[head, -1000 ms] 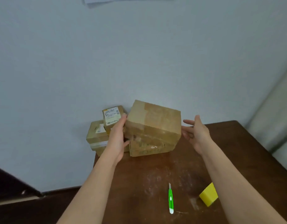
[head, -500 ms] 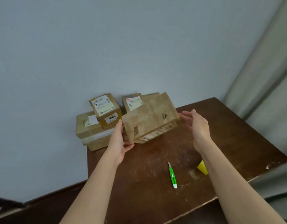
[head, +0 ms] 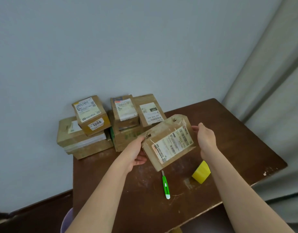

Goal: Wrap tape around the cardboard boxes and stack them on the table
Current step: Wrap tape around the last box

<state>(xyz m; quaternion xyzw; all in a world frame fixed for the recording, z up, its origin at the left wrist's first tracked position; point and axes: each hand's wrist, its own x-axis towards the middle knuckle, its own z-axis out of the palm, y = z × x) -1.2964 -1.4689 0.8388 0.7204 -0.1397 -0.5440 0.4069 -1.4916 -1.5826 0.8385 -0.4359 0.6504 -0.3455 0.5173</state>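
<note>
Both hands hold the labelled box [head: 169, 142] tilted above the desk [head: 237, 148] centre, the left hand [head: 134, 153] gripping its near-left end and the right hand [head: 206, 140] flat against its far-right end (long axis between them), yellow tape roll [head: 201, 172] just beside the right forearm.

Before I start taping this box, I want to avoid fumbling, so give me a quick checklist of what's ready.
1. Box held off the table: ok, left hand grips its end.
2. Right hand supporting the other end: ok, open against it.
3. Tape within reach: ok, beside the right forearm.
4. Cutter within reach: ok, lying below the box.
5. Box flaps sealed: cannot tell.
6. A hand free for the tape: not ok.
</note>
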